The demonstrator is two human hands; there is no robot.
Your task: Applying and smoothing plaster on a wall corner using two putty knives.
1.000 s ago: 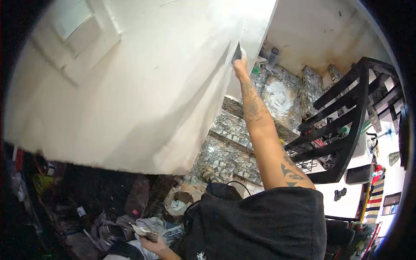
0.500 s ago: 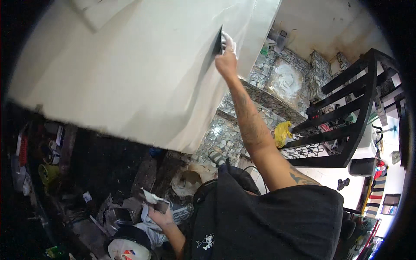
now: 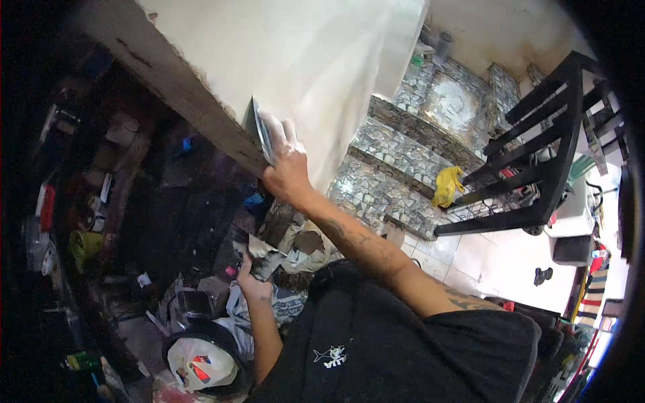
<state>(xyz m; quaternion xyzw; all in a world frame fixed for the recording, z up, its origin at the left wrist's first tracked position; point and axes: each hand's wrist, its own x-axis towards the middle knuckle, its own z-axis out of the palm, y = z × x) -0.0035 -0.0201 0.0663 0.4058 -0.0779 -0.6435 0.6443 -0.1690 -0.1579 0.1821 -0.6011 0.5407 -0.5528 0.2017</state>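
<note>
My right hand (image 3: 287, 161), its fingers dusted white, grips a wide putty knife (image 3: 259, 134). The blade rests against the lower edge of a whitish plastered wall (image 3: 302, 54), and the fingers press along its back. Lower down, my left hand (image 3: 254, 281) is closed around a second flat filling blade (image 3: 267, 262), which carries smears of white putty. It is held out in front of my body, below the wall's edge and apart from it. The grip itself is partly hidden.
Stone-patterned steps (image 3: 383, 198) rise to the right, with a yellow plastic bag (image 3: 447, 187) beside a black railing (image 3: 564, 148). A dark-rimmed bucket (image 3: 238, 346) stands low at the left. Torn paper bag (image 3: 306, 245) lies below the wall. Cluttered dark space fills the left.
My right hand has brought the putty knife down and left, from high on the wall to its lower edge. My left hand has risen with its blade. The view has shifted.
</note>
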